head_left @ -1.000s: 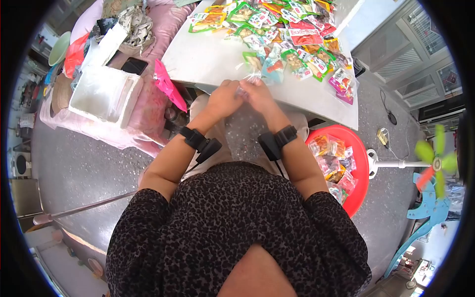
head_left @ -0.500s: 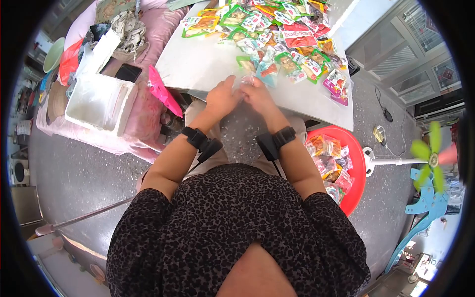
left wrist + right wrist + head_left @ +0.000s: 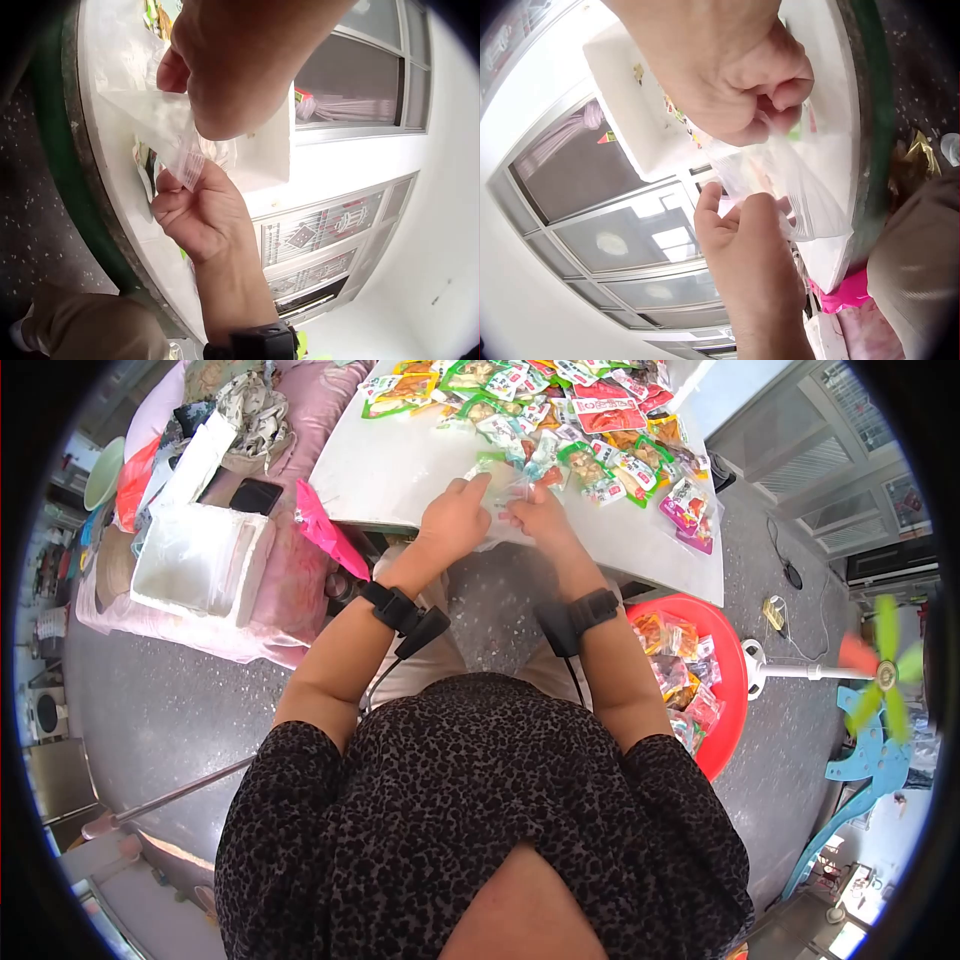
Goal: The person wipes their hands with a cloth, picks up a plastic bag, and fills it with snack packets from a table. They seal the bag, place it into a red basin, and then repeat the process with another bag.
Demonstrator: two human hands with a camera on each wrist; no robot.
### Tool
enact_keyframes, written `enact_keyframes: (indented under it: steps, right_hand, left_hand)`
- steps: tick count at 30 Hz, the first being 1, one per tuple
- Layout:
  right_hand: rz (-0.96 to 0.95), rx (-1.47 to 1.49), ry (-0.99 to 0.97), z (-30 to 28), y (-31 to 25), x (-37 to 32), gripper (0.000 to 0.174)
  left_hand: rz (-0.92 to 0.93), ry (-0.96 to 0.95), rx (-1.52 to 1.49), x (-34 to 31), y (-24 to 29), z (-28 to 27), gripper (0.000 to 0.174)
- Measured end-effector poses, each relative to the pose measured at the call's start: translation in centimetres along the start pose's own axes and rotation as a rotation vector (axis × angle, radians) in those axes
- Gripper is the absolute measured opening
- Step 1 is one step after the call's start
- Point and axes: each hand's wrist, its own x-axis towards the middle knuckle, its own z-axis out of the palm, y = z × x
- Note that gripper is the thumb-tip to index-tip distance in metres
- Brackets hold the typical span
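A clear plastic bag with thin ribbed lines near its edge is stretched between my two hands over the table's near edge. My right hand pinches one side of the bag, its fingers curled in at the palm in the left wrist view. On the other side my left hand holds the film between thumb and fingers, its index finger reaching forward. Just beyond the hands, colourful sealed snack packets lie heaped on the white table.
A red basin of packets stands on the floor to the right, near a fan with green blades. At left, a white foam box, a phone and a bright pink bag rest on pink cloth.
My hands have moved apart from being close together, spreading the clear plastic bag between them. Both have also shifted slightly forward over the table edge.
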Motion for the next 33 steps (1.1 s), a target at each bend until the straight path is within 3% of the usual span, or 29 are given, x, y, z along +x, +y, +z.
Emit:
enact_keyframes:
  steps: [6,8,11,14,16,20,22,25,29,31,33]
  right_hand:
    - [0.015,-0.006,-0.021,-0.6,-1.0,-0.3,0.026]
    - [0.001,-0.036,-0.047,-0.4,-1.8,-0.9,0.024]
    - [-0.264,-0.324,0.125,-1.9,0.5,0.7,0.023]
    - [-0.289,0.05,0.016,-2.6,-7.2,-3.5,0.027]
    - [-0.489,0.266,-0.121,-2.7,-12.8,-7.2,0.035]
    - [-1.044,0.13,-0.334,-1.8,-20.2,-13.6,0.056]
    - [-1.173,0.145,-0.511,-1.5,-22.9,-15.0,0.066]
    - [-1.208,0.167,-0.702,-1.8,-25.1,-17.0,0.064]
    - [-1.2,0.166,-0.754,-2.2,-25.4,-18.3,0.062]
    - [-1.202,0.147,-0.755,-2.6,-25.5,-18.3,0.061]
    - [-1.205,0.138,-0.753,-2.6,-25.6,-18.0,0.06]
  left_hand:
    - [-0.05,-0.112,-0.028,0.7,1.1,-0.6,0.03]
    - [-0.042,-0.066,0.049,0.7,0.9,-0.3,0.028]
    - [-0.008,-0.008,0.221,2.2,-0.6,-0.2,0.026]
    - [0.034,0.068,0.318,3.3,-1.8,-0.5,0.018]
    - [0.019,0.069,0.324,3.8,-2.1,-0.6,0.017]
    - [-0.095,-0.061,0.283,3.2,-2.1,0.0,0.022]
    - [-0.105,-0.089,0.276,2.7,-2.0,0.3,0.023]
    - [-0.116,-0.128,0.283,1.9,-2.2,0.7,0.023]
    - [-0.233,-0.139,0.32,1.7,-0.8,0.2,0.021]
    - [-0.185,-0.234,0.311,1.8,-1.4,0.0,0.022]
    - [-0.176,-0.19,0.27,1.3,-1.7,0.2,0.024]
